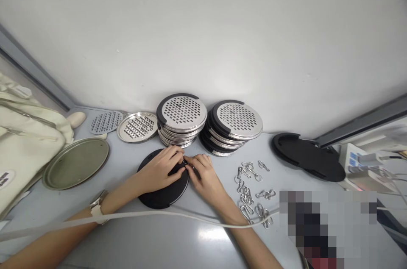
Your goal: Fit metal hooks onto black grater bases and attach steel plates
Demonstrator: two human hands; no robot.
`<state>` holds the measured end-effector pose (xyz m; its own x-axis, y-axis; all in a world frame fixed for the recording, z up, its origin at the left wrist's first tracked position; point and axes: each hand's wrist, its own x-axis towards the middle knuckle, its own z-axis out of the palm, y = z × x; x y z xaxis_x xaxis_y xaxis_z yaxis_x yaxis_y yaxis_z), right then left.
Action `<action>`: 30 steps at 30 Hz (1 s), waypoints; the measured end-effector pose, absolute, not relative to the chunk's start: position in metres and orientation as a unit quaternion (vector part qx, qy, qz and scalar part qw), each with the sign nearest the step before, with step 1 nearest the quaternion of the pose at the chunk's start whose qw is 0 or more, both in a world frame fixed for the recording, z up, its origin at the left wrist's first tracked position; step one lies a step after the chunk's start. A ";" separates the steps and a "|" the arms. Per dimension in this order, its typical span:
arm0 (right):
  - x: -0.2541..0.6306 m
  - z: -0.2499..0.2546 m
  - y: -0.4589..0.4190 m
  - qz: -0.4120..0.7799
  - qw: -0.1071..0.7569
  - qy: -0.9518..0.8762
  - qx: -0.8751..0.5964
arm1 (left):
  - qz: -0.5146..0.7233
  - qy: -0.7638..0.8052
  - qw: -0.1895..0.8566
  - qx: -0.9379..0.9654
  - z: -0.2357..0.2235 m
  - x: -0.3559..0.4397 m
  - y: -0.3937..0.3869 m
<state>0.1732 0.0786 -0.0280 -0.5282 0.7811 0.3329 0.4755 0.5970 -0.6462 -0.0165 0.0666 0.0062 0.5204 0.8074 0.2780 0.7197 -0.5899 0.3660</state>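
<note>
A black round disc [165,195] lies on the grey table in front of me, with a lighter rim showing on its lower right edge. My left hand [165,167] rests across the top of the disc, fingers bent inward at its upper right edge. From the other side my right hand [205,176] meets it, thumb and forefinger pinched. A small metal clip [185,162] shows between the fingertips of both hands; most of it is hidden. Several loose metal clips with rings [246,195] lie to the right of my right forearm.
Behind my hands stand two stacks of round grater plates with black rims, a left stack [182,114] and a right stack [240,120]. Loose grater plates [137,127], a greenish round tray [76,163] and a pale bag [28,142] are leftward. Black holders [305,156] and a power strip [351,161] sit right. A white cable [178,214] crosses in front.
</note>
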 end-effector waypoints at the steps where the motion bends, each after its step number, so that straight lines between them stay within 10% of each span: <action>1: 0.173 -0.028 0.079 0.246 0.311 -0.838 -0.375 | 0.213 0.442 0.103 0.865 0.006 -0.016 0.067; 30: 0.175 -0.022 0.080 0.342 0.319 -0.810 -0.353 | 0.225 0.439 0.102 0.864 0.006 -0.016 0.066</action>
<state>0.1748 0.0802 -0.0219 -0.5471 0.7904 0.2755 0.3546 0.5169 -0.7791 -0.0163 0.0663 0.0058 0.5124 0.8052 0.2987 0.7129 -0.5927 0.3749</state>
